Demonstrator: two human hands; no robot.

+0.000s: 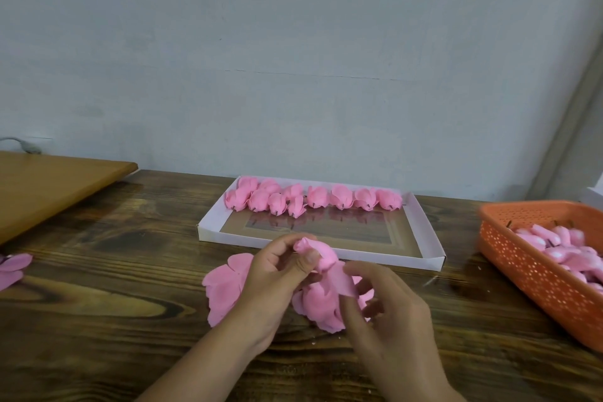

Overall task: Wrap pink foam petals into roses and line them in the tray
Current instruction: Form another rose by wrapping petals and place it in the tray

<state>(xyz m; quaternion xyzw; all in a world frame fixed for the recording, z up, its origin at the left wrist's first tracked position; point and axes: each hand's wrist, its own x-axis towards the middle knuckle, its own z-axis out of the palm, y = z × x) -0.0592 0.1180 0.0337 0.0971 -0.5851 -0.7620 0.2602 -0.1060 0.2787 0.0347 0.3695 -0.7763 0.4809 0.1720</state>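
- Both hands work low in the frame's centre: the left hand (pixel 277 274) pinches the rolled bud (pixel 318 253) between thumb and fingers, and the right hand (pixel 388 307) curls round a loose petal (pixel 339 281) to draw it against the bud.
- Under the hands, more flat petals (pixel 225 287) lie spread on the worktop (pixel 98 303), still joined to the piece being wrapped as far as I can tell.
- Just behind the hands sits the tray (pixel 208 227), with finished roses (pixel 313 197) lined along its far edge; the left end is bunched, the right end is evenly spaced, and the near part is free.
- At the right edge of the frame an orange basket (pixel 528 274) holds more pink pieces; a few spare petals lie at the far left edge.
- To do this step well, I judge the left pinch should stay firm at the bud's base so the core does not unroll.
- Each petal wants laying snug and overlapping the last, without crushing the foam.
- The rose looks partly wrapped, with outer petals to come before it joins the row.
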